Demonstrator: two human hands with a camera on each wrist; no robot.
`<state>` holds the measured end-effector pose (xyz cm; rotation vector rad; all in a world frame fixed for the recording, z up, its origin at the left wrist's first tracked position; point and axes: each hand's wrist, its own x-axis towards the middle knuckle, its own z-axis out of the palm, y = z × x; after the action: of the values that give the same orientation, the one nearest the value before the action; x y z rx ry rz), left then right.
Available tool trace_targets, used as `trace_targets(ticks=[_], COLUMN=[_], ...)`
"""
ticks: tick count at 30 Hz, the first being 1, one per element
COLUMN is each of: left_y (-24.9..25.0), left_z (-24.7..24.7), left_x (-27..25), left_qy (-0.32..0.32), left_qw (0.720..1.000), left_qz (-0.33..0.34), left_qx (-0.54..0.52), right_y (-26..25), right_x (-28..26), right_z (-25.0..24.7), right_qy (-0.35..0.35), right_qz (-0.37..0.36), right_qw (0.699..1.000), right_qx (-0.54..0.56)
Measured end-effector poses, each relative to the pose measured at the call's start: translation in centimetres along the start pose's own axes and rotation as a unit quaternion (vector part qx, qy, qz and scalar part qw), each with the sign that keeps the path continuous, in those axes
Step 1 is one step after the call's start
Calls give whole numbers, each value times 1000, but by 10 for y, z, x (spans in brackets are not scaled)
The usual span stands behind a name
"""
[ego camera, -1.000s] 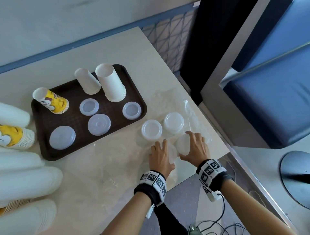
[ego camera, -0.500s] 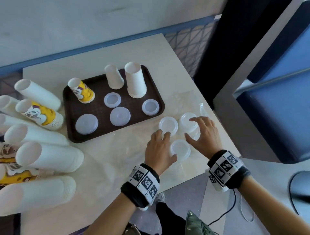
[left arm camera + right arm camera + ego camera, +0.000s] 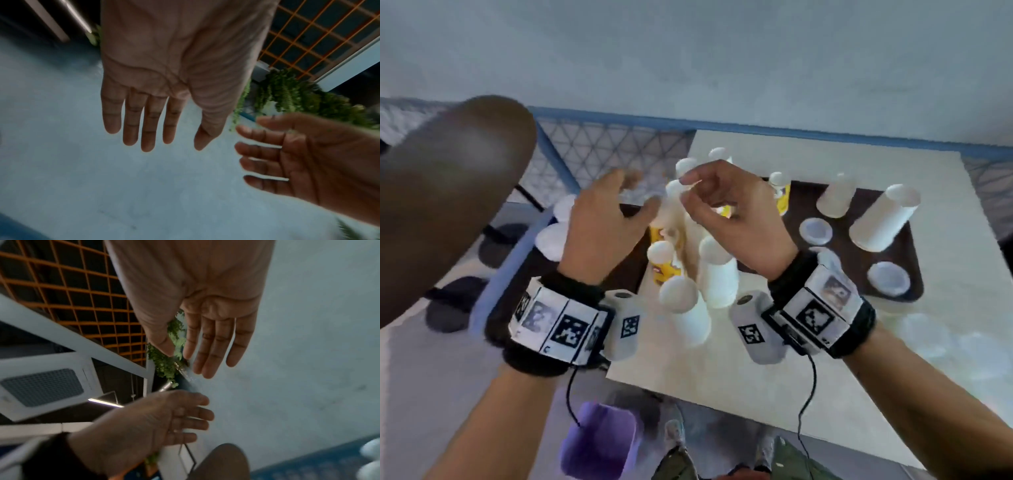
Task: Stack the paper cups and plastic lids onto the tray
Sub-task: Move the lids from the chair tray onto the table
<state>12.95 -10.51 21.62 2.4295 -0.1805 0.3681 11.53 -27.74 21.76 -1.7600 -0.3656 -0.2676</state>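
Observation:
Both hands are raised in the air above the table, and the head view is blurred. My left hand (image 3: 637,195) (image 3: 179,142) has straight, spread fingers and holds nothing. My right hand (image 3: 688,192) (image 3: 179,356) faces it, fingers loose, also empty. Beneath the hands lie stacks of white paper cups (image 3: 688,308) and yellow printed cups (image 3: 664,270). The dark brown tray (image 3: 914,246) at the right carries two upturned white cups (image 3: 883,222), a yellow cup (image 3: 780,195) and clear plastic lids (image 3: 815,230). Faint loose lids (image 3: 928,335) lie on the table at the near right.
A large brown rounded object (image 3: 448,192) fills the left of the head view. A blue rail and mesh fence (image 3: 599,147) run behind the table. The table's near edge (image 3: 722,394) lies below my wrists, with a purple bin (image 3: 599,442) on the floor.
Both hands have left the loose lids near the table's front edge and risen into the air, empty. The head view has swung left, so the tray now sits at the right.

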Motion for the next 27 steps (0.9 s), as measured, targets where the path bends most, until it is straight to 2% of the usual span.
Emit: trace_targets(ticks=[3,7,10,12,14,17,21,27], left_y=[-72,-168,-232,-274,-310,-350,-377,-395], left_z=[-45,-77,-78,-67,-51,-26,4,39], left_x=[11,19,20,18,15,15,37,82], left_qy=[28,28,-20,-63,-94,-129,-140,-145], left_qw=[997,986,969,960,948,937,941,939], left_qz=[-52,-141,-226,-245,-269,-280,-258,-281], left_qx=[53,80,96,116,139,165,171,135], right_y=[-11,9,50,83,113,148,177,203], right_x=[36,79,100,103,99,99,122,166], right_z=[89,197,260,290,310,326,340,353], right_qy=[-67,-109,-144,-166,-183,-181,-153,-134], right_qz=[41,95,186,251,297,325,316,294], right_qw=[996,989,970,947,926,912,914,919], right_qx=[50,32,-55,-114,-142,-173,-204,-225])
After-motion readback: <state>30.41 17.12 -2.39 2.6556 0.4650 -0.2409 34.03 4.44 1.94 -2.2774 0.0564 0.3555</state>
